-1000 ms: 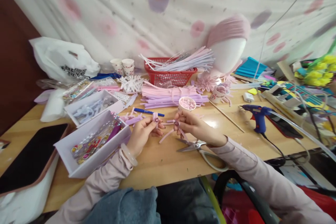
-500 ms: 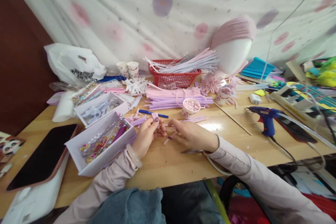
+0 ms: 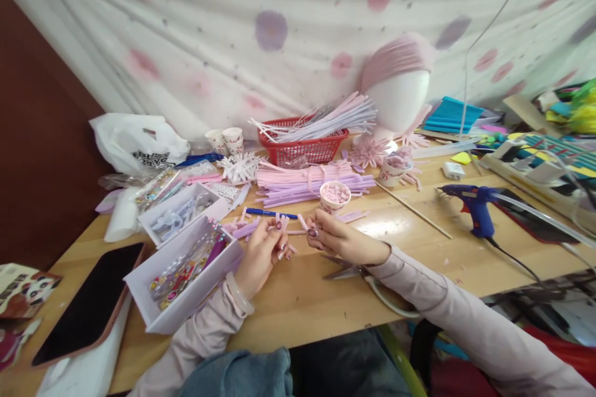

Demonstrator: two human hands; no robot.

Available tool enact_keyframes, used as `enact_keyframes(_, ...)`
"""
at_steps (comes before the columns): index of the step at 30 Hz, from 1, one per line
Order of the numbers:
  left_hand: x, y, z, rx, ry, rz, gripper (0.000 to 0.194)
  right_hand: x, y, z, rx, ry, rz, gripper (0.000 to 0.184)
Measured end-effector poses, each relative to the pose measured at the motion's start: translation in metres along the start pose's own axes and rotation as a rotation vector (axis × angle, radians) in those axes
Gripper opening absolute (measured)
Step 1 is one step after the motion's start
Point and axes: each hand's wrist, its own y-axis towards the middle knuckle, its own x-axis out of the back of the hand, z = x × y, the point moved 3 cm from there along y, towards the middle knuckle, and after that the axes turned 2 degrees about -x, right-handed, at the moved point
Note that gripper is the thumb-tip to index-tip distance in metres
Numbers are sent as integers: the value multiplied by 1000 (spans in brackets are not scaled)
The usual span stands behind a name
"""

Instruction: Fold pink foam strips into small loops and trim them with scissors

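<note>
My left hand [image 3: 259,255] pinches short pink pipe cleaner pieces [image 3: 282,221] between thumb and fingers, their ends sticking up. Close to its right, my right hand [image 3: 342,238] grips one short pink pipe cleaner piece [image 3: 302,221] that points up and left. Under my right wrist lie scissors [image 3: 343,271] with parted blades, their handle partly hidden. Just behind the right hand stands a paper cup [image 3: 334,203] filled with small pink bits. Loose lilac pieces [image 3: 246,229] and a blue pen [image 3: 270,213] lie behind my left hand.
Pink and lilac pipe cleaner bundles [image 3: 316,183] lie before a red basket [image 3: 302,150]. White boxes [image 3: 153,298] of beads and trinkets stand left, beside a phone [image 3: 88,304]. To the right are a wooden stick [image 3: 414,211] and a blue glue gun [image 3: 472,198].
My right hand has risen from near the tabletop and now holds a pink piece up beside the left hand. More of the scissors shows. The camera view has shifted slightly.
</note>
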Motion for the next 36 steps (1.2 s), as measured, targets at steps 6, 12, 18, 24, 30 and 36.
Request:
enact_keyframes(6, -8, -5, 5, 56, 47, 138, 29, -10, 5, 8, -6, 49, -219, 24)
enact_keyframes(12, -14, -10, 10, 135, -18, 236, 22, -17, 5, 13, 87, -231, -206, 16)
enact_keyframes(18, -12, -10, 9, 158, -194, 228, 20, -2, 0, 19, 113, -411, -249, 18)
enact_keyframes(24, -6, -5, 13, 137, -217, 220, 18, 76, -2, 41, 90, -758, -465, 17)
enact_keyframes(30, -7, -4, 12, 147, -172, 236, 21, 110, 15, 23, -39, -835, -409, 10)
enact_keyframes(36, -9, -5, 10, 171, -158, 226, 24, 102, 24, 19, -85, -874, -360, 4)
